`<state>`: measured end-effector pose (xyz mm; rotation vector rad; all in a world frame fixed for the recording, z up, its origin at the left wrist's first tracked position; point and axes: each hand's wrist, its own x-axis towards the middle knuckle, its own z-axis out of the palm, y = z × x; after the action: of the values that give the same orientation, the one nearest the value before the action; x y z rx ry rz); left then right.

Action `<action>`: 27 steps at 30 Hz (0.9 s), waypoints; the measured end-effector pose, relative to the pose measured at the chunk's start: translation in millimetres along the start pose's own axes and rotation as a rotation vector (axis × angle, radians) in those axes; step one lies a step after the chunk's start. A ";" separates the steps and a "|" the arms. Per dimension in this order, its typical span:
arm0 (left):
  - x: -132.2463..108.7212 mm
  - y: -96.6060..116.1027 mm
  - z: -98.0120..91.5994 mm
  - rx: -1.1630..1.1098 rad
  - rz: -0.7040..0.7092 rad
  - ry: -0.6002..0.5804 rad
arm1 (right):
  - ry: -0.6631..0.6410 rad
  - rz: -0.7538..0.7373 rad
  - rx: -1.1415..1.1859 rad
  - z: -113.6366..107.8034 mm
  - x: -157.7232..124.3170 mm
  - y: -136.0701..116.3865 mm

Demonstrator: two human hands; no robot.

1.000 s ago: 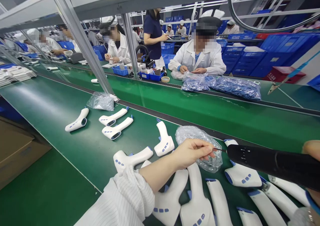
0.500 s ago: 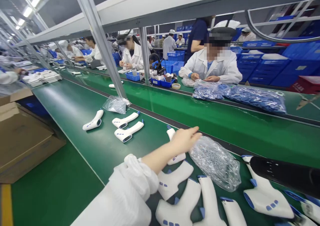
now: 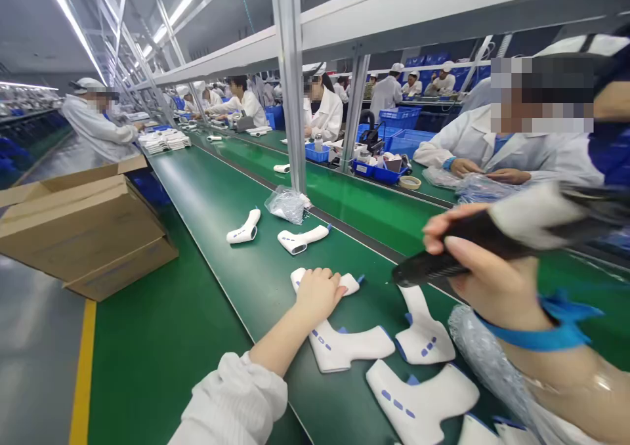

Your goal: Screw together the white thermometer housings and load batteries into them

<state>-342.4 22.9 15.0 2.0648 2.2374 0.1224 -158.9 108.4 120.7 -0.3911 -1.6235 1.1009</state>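
Note:
My left hand (image 3: 319, 294) is closed over a white gun-shaped thermometer housing (image 3: 351, 284) with a blue tip, which lies on the green belt. In my right hand (image 3: 497, 277) is a black electric screwdriver (image 3: 433, 266) with a pale band, held above the belt and tilted, its nose pointing left. Close below my left hand lies another white housing (image 3: 352, 345) with blue buttons. Nearer to me are two more, an upright housing (image 3: 427, 332) and a large housing (image 3: 426, 399). A clear plastic bag (image 3: 480, 340) lies partly hidden under my right forearm.
Farther along the belt lie two white housings, one a left housing (image 3: 244, 227), and a crumpled plastic bag (image 3: 285, 203). A metal post (image 3: 289, 90) rises at the belt's far edge. An open cardboard box (image 3: 88, 228) stands left. Co-workers sit opposite, one behind the screwdriver.
The view has swung left. My left hand has moved from beside the clear bag onto a housing. My right hand has come into view with the screwdriver, now raised higher.

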 end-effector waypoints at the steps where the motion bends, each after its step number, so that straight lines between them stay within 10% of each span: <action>1: -1.3 1.8 1.1 0.001 0.004 0.003 | -0.047 0.006 0.020 12.0 5.3 8.1; 8: 2.0 -8.1 6.0 -0.061 0.027 -0.001 | -0.157 0.025 0.045 66.3 27.4 54.9; 27: 7.9 -16.6 10.3 -0.134 0.033 -0.027 | -0.207 0.095 0.014 72.3 27.0 81.9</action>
<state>-358.1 29.3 2.5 2.0224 2.1182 0.2387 -255.6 137.4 71.0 -0.3575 -1.7926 1.2571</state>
